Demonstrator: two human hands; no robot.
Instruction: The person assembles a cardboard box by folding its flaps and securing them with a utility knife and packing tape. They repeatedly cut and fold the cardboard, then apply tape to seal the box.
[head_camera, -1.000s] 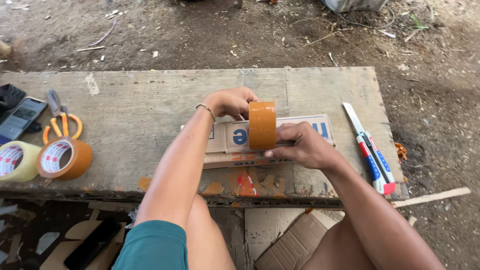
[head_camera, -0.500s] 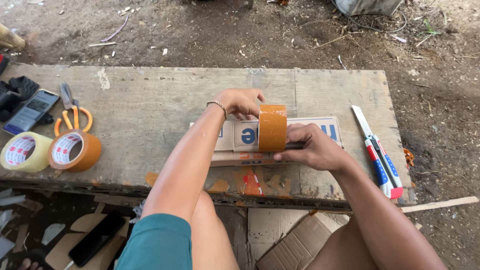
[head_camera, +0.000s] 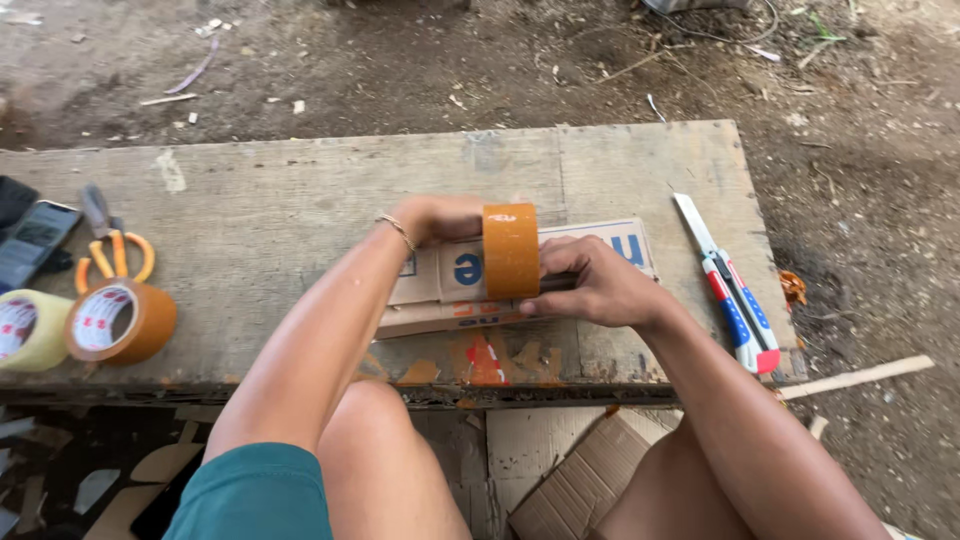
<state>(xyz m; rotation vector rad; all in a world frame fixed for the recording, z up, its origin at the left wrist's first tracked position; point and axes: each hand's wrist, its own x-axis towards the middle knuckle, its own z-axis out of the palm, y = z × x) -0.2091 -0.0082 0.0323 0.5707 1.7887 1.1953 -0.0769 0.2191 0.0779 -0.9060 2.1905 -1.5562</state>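
Brown tape roll (head_camera: 511, 250) between left hand (head_camera: 440, 217) and right hand (head_camera: 590, 285)

A weathered wooden board (head_camera: 300, 200) carries everything, set over bare dirt ground. Near its middle, toward the near edge, lies a flattened cardboard piece (head_camera: 440, 290) with blue print. Close to the right edge a utility knife (head_camera: 730, 290) lies lengthwise. At the left end, by the near corner, sit an orange-brown tape roll (head_camera: 122, 322) and a pale yellowish tape roll (head_camera: 28, 330), with orange-handled scissors (head_camera: 110, 250) and a phone (head_camera: 32, 243) just behind them.
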